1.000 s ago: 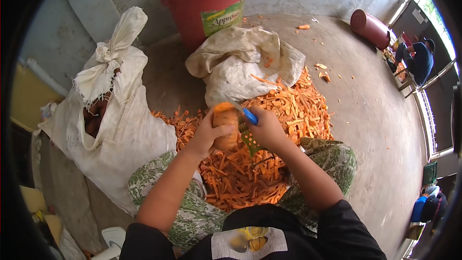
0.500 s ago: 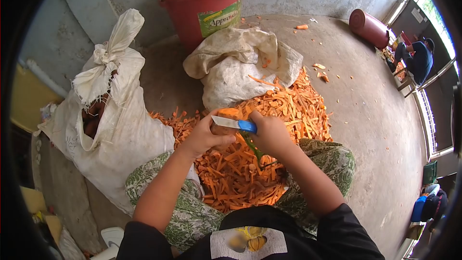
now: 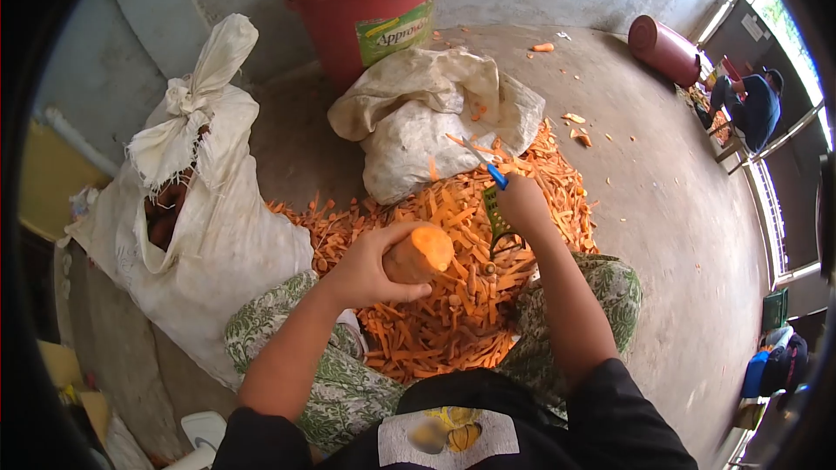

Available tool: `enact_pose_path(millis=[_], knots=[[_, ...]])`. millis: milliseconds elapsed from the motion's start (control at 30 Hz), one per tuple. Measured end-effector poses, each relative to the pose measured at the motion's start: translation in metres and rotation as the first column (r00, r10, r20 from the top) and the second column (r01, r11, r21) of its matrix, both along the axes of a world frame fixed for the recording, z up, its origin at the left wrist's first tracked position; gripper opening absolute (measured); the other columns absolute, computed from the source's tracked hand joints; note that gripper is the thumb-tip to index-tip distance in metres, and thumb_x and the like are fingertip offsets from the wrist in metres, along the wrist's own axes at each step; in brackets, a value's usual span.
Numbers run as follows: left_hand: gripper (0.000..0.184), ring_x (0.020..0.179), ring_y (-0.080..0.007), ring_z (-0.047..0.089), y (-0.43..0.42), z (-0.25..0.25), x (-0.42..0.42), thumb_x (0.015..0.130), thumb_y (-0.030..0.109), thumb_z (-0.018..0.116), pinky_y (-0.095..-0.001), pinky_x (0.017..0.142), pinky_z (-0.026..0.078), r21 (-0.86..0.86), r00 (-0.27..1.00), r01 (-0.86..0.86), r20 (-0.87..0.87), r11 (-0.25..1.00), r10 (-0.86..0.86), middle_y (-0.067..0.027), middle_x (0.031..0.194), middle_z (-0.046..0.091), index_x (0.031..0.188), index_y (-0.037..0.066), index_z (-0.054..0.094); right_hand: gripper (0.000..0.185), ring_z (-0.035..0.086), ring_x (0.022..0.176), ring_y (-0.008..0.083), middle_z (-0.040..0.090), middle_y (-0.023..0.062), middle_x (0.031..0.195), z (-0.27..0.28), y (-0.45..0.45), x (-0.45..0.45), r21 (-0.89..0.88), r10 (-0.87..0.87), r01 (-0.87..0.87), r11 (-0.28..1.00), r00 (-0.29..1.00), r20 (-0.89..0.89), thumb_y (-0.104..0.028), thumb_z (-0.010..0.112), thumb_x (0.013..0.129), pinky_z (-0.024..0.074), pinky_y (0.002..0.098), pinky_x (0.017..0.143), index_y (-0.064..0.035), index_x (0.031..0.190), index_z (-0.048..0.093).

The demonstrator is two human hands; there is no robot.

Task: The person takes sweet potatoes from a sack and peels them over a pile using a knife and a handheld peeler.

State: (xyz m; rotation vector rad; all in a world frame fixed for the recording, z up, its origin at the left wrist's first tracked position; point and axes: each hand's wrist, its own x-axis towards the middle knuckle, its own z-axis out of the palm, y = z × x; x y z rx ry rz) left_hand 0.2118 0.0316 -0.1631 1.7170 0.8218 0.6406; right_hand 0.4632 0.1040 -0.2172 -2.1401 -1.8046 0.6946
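My left hand [image 3: 367,268] is wrapped round a thick sweet potato [image 3: 420,254], whose bright orange cut face points up and right. In my right hand [image 3: 524,207] is a knife [image 3: 496,176] with a blue handle, its blade pointing up and left, apart from the sweet potato. A green tool with a dark loop [image 3: 496,216] hangs below the same hand; its exact kind is unclear, and my fingers hide how it is held. Under both hands spreads a heap of orange peelings [image 3: 444,322], with a few small cut ends among them.
A tied white sack [image 3: 235,244] with a torn opening showing dark roots stands left. Ahead, a crumpled sack [image 3: 418,144] lies before a red bucket [image 3: 366,26]. A red container [image 3: 666,50] lies tipped at the far right, near a seated person [image 3: 756,109].
My right hand has swung up and right with the knife, away from the sweet potato. The sweet potato has dropped slightly lower, and its orange cut face now shows.
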Motion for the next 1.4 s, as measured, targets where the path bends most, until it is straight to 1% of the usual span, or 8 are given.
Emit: enact_pose_path(millis=[300,400,500,633,700,900,1133,1400], knots=[[0.049,0.087,-0.0252,0.059,0.002,-0.026,0.007,0.078,0.027,0.063,-0.0387,0.075,0.050,-0.636,0.872,-0.013,0.370,0.771,0.320,-0.0123,0.098,0.055,0.116,0.002,0.043,0.021,0.059,0.064,0.0285,0.059,0.0134,0.066,0.004,0.000,-0.022,0.102,-0.069,0.085,0.991,0.987,-0.143,-0.023,0.052,0.083,0.0451,0.0404,0.060,-0.0027,0.084,0.057],[0.043,0.078,-0.0295,0.061,-0.002,-0.035,0.016,0.086,0.038,0.050,-0.0438,0.066,0.052,-0.882,0.739,0.214,0.427,0.419,0.521,-0.0157,0.092,0.056,0.109,0.002,0.046,0.027,0.051,0.049,0.0178,0.051,0.0061,0.056,-0.013,0.010,-0.023,0.248,-0.075,0.272,0.930,0.799,-0.596,-0.027,0.052,0.086,0.0405,0.0332,0.050,-0.0018,0.079,0.055],[0.047,0.075,-0.0288,0.060,-0.002,-0.049,0.028,0.088,0.047,0.040,-0.0432,0.064,0.051,-0.937,0.726,0.167,0.328,0.308,0.605,-0.0151,0.089,0.058,0.107,0.005,0.047,0.029,0.042,0.045,0.0079,0.044,-0.0011,0.053,0.011,-0.008,-0.052,-0.008,-0.215,0.508,0.861,0.350,-0.912,-0.025,0.049,0.089,0.0338,0.0251,0.042,-0.0048,0.068,0.048],[0.042,0.076,-0.0247,0.060,0.002,-0.067,0.042,0.090,0.047,0.034,-0.0408,0.062,0.051,-0.959,0.647,0.212,0.281,0.187,0.709,-0.0111,0.091,0.059,0.107,0.011,0.049,0.028,0.043,0.046,0.0106,0.045,0.0025,0.053,0.035,-0.046,-0.092,0.007,-0.207,0.391,0.920,0.501,-0.840,-0.026,0.049,0.090,0.0355,0.0292,0.043,-0.0050,0.072,0.047],[0.042,0.077,-0.0235,0.060,0.001,-0.063,0.046,0.091,0.047,0.033,-0.0405,0.063,0.051,-0.966,0.628,0.201,0.256,0.164,0.735,-0.0099,0.092,0.059,0.108,0.012,0.049,0.027,0.045,0.046,0.0169,0.046,0.0081,0.053,0.020,-0.051,-0.098,0.410,0.054,0.320,0.854,0.730,-0.682,-0.025,0.050,0.089,0.0364,0.0326,0.046,-0.0019,0.075,0.048],[0.045,0.088,-0.0178,0.058,-0.004,-0.055,0.051,0.094,0.043,0.023,-0.0354,0.074,0.049,-0.963,0.713,0.104,0.247,0.249,0.656,-0.0076,0.097,0.059,0.111,0.010,0.050,0.027,0.048,0.049,0.0258,0.052,0.0135,0.058,0.016,-0.043,-0.086,0.345,-0.093,0.290,0.893,0.867,-0.489,-0.026,0.050,0.089,0.0377,0.0370,0.049,-0.0005,0.078,0.051],[0.050,0.074,-0.0252,0.062,-0.017,-0.041,0.049,0.092,0.046,0.032,-0.0375,0.063,0.053,-0.938,0.909,0.109,0.228,0.329,0.348,-0.0109,0.092,0.058,0.112,0.002,0.045,0.029,0.050,0.052,0.0160,0.055,0.0058,0.061,0.003,0.009,-0.016,0.134,-0.343,0.614,0.778,0.593,-0.728,-0.026,0.047,0.090,0.0403,0.0326,0.051,-0.0004,0.078,0.054],[0.054,0.086,-0.0202,0.057,-0.001,-0.063,0.044,0.091,0.053,0.021,-0.0413,0.072,0.050,-0.938,0.790,0.190,0.321,0.290,0.523,-0.0068,0.099,0.057,0.114,0.012,0.047,0.020,0.049,0.048,0.0197,0.051,0.0126,0.057,0.027,-0.060,-0.092,0.512,0.025,0.272,0.815,0.866,-0.500,-0.021,0.052,0.088,0.0400,0.0367,0.049,-0.0017,0.081,0.052]])
